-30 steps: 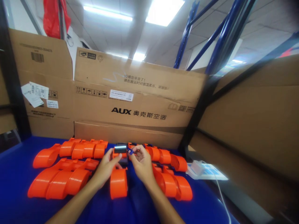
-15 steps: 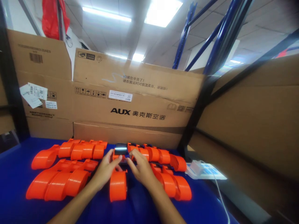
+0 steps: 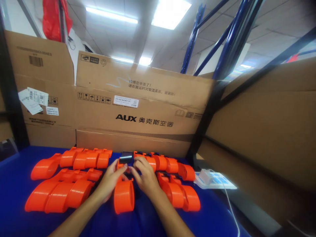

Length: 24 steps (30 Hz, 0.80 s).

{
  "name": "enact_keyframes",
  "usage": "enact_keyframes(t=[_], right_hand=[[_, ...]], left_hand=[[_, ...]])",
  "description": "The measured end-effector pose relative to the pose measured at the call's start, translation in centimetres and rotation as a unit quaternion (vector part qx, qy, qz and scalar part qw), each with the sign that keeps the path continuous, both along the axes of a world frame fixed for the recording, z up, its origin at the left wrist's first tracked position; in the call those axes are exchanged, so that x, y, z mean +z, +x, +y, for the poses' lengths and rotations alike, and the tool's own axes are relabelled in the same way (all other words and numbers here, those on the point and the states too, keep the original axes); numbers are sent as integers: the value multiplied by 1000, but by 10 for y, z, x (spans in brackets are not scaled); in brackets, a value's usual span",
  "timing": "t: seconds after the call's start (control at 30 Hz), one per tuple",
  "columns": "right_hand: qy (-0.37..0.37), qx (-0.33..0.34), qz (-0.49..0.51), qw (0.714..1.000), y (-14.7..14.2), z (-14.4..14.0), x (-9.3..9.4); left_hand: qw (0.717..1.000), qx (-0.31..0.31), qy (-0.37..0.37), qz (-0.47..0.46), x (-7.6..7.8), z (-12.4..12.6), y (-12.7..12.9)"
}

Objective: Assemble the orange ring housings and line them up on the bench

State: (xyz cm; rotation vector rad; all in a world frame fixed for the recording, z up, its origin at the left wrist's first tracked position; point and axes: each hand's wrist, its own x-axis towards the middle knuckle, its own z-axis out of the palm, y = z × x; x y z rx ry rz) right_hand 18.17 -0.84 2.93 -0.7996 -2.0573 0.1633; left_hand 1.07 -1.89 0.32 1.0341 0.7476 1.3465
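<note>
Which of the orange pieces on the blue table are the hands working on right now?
The single orange piece at centre, standing alone between the left and right clusters. Both the left hand and right hand meet at its far end, by a small dark screen.

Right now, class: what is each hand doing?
Left hand: fingers closed on the orange part.
Right hand: fingers curled on the same part's dark top; actual grip cannot be told.
</note>
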Motion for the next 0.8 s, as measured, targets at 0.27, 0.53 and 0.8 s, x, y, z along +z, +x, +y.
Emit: enact_keyframes(t=[0.27,0.53,0.8], right_hand=[[-98,63,138,984,3,-5,6],[-314,174,211,909,7,2,7],[-303,120,256,910,-8,1,-2]], left_hand=[[999,-24,-7,-33,11,-6,-3],[983,-176,-31,-39,14,-18,-3],[989,-143,15,-29,20,-14,-3]])
